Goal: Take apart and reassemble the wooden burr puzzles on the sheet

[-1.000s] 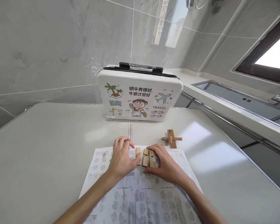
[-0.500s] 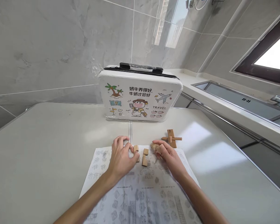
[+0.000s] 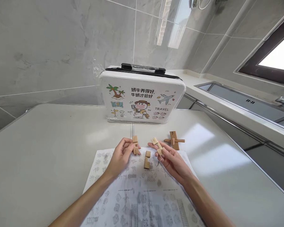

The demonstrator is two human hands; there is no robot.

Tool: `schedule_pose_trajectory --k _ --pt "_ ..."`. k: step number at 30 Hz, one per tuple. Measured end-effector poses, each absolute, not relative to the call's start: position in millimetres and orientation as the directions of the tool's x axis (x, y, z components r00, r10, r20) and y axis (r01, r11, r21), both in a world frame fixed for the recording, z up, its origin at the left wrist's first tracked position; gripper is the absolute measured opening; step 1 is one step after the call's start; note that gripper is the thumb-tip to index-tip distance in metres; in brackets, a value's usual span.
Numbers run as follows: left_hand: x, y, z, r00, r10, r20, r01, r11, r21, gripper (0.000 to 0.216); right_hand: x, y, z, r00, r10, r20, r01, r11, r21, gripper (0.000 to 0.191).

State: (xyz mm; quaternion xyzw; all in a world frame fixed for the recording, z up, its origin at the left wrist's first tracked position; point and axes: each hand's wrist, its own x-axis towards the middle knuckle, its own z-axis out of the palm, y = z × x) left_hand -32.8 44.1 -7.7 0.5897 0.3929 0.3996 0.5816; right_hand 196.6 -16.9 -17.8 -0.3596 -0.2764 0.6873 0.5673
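Note:
My left hand (image 3: 121, 154) pinches a notched wooden puzzle piece (image 3: 135, 150) between thumb and fingers, raised a little at the sheet's far edge. In my right hand (image 3: 171, 157) is another notched wooden puzzle piece (image 3: 160, 151), tilted, with its cut-out showing. Between the hands a third notched piece (image 3: 147, 160) lies by itself on the printed instruction sheet (image 3: 123, 201). Just beyond my right hand sits a small wooden assembly (image 3: 174, 140), a flat marked block with a pointed stick crossing it.
A white cartoon-printed case (image 3: 143, 97) in clear plastic stands upright at the back of the white table (image 3: 49, 157), before a grey tiled wall. To the right runs a counter with a sink (image 3: 246, 101) and tap.
My left hand has lifted its puzzle piece off the sheet and moved slightly away from me. My right hand has turned its piece, so more of it shows. The middle piece stays put.

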Motion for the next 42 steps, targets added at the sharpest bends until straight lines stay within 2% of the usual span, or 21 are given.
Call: schedule_pose_trajectory --k 3,9,16,24,28,36,42 --pt "-33 46 -8 0.436 0.899 -0.040 -0.143 0.113 0.983 0.028 196 -17 -18 -0.151 0.973 -0.176 -0.563 -0.231 -0.794 0.041" --pt "-33 52 -12 0.484 0.871 -0.089 -0.251 0.235 0.939 0.040 193 -19 -20 -0.221 0.963 -0.153 -0.525 -0.249 -0.814 0.038" --pt "-34 53 -12 0.524 0.839 -0.148 -0.265 0.325 0.908 0.050 189 -21 -17 -0.249 0.957 -0.149 -0.502 -0.259 -0.825 0.039" --pt "-33 52 -13 0.567 0.808 -0.156 -0.263 0.358 0.896 0.047 189 -20 -21 -0.261 0.953 -0.152 -0.464 -0.262 -0.846 0.039" --pt "-34 52 -15 0.589 0.798 -0.127 -0.228 0.314 0.922 0.044 188 -19 -22 -0.240 0.958 -0.155 -0.486 -0.257 -0.835 0.039" --pt "-33 49 -15 0.646 0.761 -0.062 -0.080 0.148 0.986 0.057 187 -18 -21 -0.156 0.975 -0.159 -0.503 -0.217 -0.837 0.039" --pt "-29 45 -14 0.707 0.704 -0.072 -0.071 0.171 0.983 0.062 185 -21 -22 -0.090 0.985 -0.145 -0.409 -0.169 -0.897 0.049"
